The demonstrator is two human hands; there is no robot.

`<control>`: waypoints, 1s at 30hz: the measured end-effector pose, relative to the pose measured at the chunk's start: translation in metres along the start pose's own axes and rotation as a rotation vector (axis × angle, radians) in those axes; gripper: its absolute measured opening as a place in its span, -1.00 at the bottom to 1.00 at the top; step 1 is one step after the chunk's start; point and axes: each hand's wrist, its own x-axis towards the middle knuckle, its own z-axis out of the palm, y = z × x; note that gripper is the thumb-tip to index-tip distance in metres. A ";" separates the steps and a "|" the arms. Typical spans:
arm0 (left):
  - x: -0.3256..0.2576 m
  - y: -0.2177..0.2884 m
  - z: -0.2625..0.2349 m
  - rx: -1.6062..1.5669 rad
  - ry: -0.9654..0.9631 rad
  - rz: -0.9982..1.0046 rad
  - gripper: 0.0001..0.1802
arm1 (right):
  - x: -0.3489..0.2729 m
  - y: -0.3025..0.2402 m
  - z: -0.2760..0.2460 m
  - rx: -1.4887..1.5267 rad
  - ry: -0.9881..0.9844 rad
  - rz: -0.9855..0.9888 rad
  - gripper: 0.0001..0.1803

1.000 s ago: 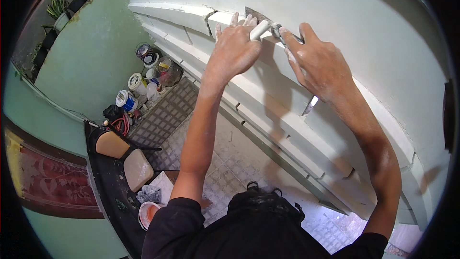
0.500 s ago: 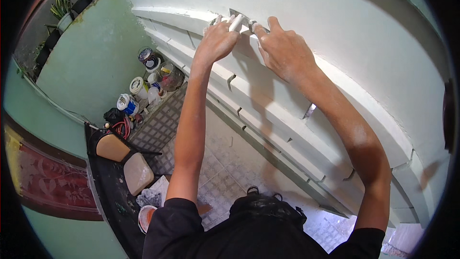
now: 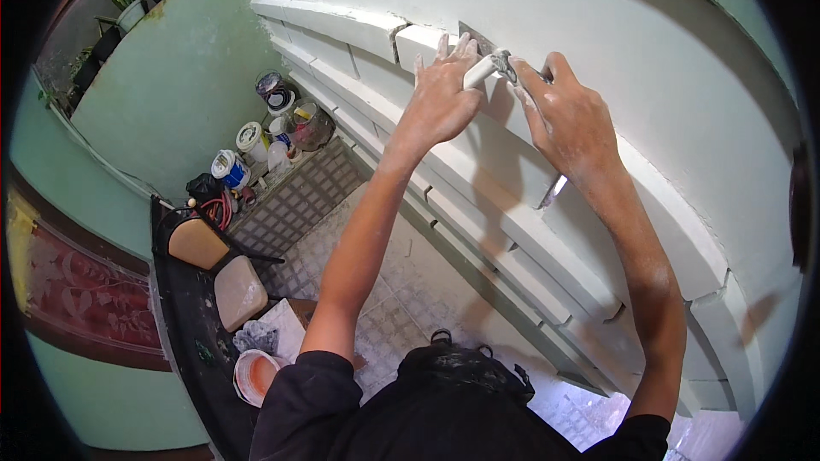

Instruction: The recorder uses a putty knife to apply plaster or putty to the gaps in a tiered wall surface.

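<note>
Grey metal is showing on the far side: one scraper [image 3: 477,38] is lying against the white wall [image 3: 589,17], just above the ledge [image 3: 342,23]. One dusty right hand [image 3: 571,111] is curling its fingers around the tool's right end. One left hand [image 3: 442,101] is spreading its fingers over the ledge, with one white rod [image 3: 480,72] sitting at its thumb; whether it's pinching that, I can't tell. Farther left, one blue-and-white tub [image 3: 230,169] and one clear container [image 3: 309,128] are standing on one lattice-fronted stand [image 3: 290,195]. Nearer, one chair [image 3: 239,293] is showing two tan pads; nearer again, one white bucket [image 3: 243,376] is holding something orange.
</note>
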 end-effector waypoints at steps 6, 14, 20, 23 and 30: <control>0.010 -0.005 0.000 0.037 -0.073 -0.092 -0.35 | 0.008 -0.005 0.008 -0.028 -0.027 0.037 -0.54; 0.024 -0.031 -0.013 0.092 -0.110 -0.104 -0.36 | 0.029 -0.014 0.020 -0.062 -0.032 0.022 -0.60; 0.041 -0.047 -0.037 0.016 -0.202 -0.168 -0.40 | 0.047 -0.026 0.038 -0.053 -0.067 0.047 -0.56; 0.044 -0.064 -0.036 0.048 -0.191 -0.191 -0.43 | 0.058 -0.031 0.045 -0.049 -0.072 0.042 -0.58; 0.063 -0.088 -0.049 0.136 -0.223 -0.132 -0.51 | 0.087 -0.036 0.059 -0.019 -0.025 -0.019 -0.72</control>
